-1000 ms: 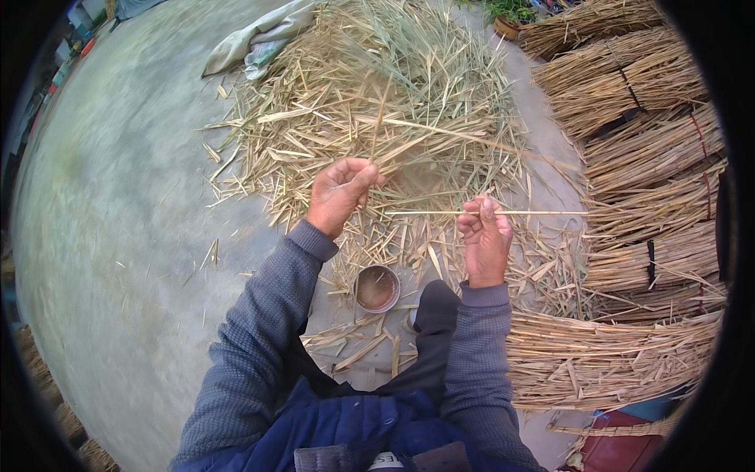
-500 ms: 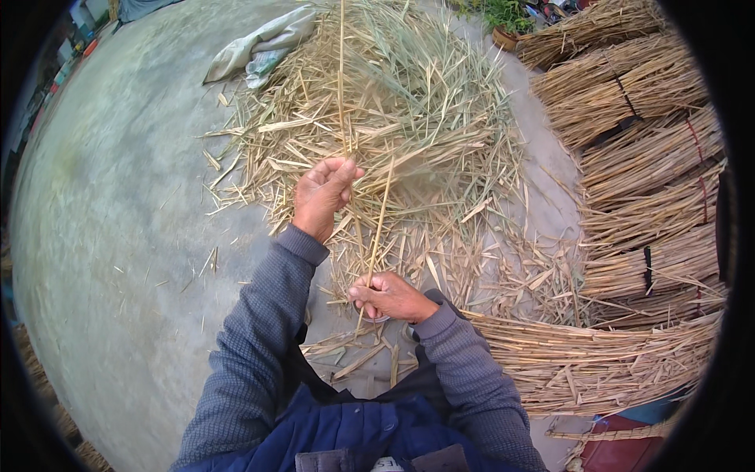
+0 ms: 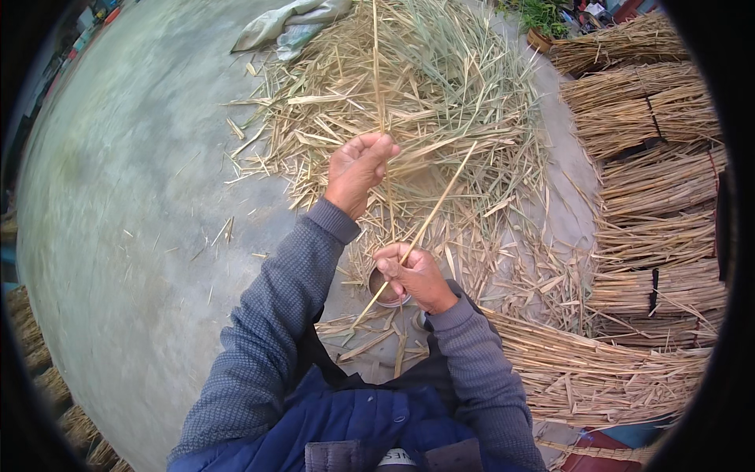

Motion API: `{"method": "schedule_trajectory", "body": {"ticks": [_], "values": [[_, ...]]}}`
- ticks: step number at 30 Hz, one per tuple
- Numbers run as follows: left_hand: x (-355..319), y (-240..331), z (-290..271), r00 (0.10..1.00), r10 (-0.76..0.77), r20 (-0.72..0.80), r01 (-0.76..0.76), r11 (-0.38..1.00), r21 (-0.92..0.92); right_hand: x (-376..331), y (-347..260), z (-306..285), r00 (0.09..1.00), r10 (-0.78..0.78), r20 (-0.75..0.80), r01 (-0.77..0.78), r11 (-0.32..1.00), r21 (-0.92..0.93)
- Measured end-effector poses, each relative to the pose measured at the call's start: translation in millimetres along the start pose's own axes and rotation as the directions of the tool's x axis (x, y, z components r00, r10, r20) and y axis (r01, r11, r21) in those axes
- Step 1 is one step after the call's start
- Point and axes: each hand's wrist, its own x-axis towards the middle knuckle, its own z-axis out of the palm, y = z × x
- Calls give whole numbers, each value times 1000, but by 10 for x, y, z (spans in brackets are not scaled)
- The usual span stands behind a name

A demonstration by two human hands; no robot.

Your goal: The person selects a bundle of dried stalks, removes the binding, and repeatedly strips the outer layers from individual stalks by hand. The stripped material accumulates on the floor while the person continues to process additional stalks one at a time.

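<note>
My left hand [image 3: 358,169] is raised over the loose straw pile [image 3: 417,102] and pinches a long thin reed stalk [image 3: 377,71] that runs straight up toward the top of the view. Lower and closer to me, my right hand [image 3: 413,271] grips a second pale stalk [image 3: 436,208] that slants up to the right and down to the left. Under the right hand sits a small round metal cup [image 3: 385,293], partly hidden by the fingers.
Tied bundles of reeds [image 3: 657,181] are stacked along the right, and another bundle [image 3: 598,370] lies at the lower right. A crumpled grey-green sack [image 3: 287,27] lies at the top of the pile. Bare concrete floor [image 3: 134,204] spreads to the left.
My right hand came back from the pile toward my body with a stalk, which now slants. The left hand stayed raised, holding a stalk upright.
</note>
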Motion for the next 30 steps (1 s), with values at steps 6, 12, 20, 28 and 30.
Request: {"method": "schedule_trajectory", "body": {"ticks": [6,12,20,28,30], "values": [[29,-16,-44,997,-64,42,68,993,-100,18,-26,-42,1000,-10,-29,22,892,451],[-48,-155,55,987,-112,113,121,990,-77,202,-40,-186,955,-95,-281,281,595,753],[-101,-213,119,980,-136,146,116,983,140,118,-182,-464,852,-230,-470,485,683,546],[-90,-327,67,957,-137,257,21,912,409,-34,-259,-940,729,-267,-630,599,695,398],[-102,-318,2,943,-142,301,-72,796,601,-76,-270,-1211,676,-261,-689,655,641,400]]}}
